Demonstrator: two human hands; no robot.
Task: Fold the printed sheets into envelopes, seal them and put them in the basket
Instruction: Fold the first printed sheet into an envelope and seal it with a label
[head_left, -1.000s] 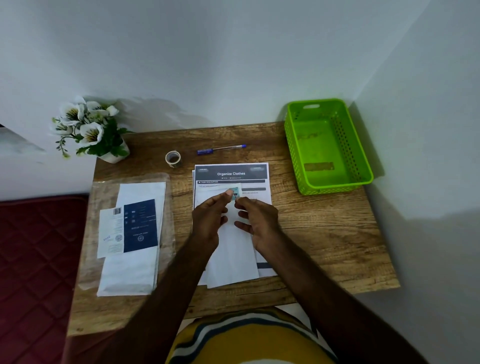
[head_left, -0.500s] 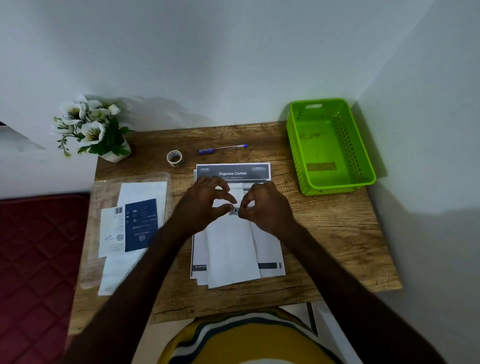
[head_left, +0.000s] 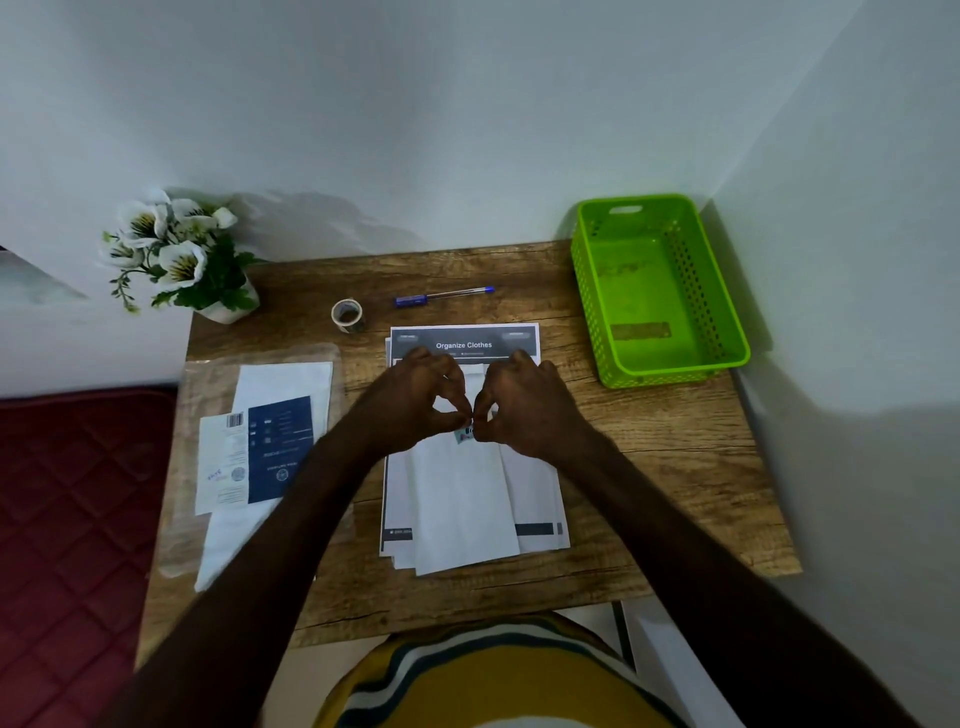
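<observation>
Both hands have drawn closer, left hand (head_left: 415, 402) and right hand (head_left: 524, 402) pinching sticker (head_left: 464, 434).

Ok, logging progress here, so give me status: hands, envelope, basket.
Left hand and right hand both pinch small sticker over white envelope. Envelope lies on printed sheets. Green basket holds no envelope. Nothing in the way.

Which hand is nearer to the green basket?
The right hand. It is over the papers, just left of the green basket. The left hand is beside it, farther from the basket.
</observation>
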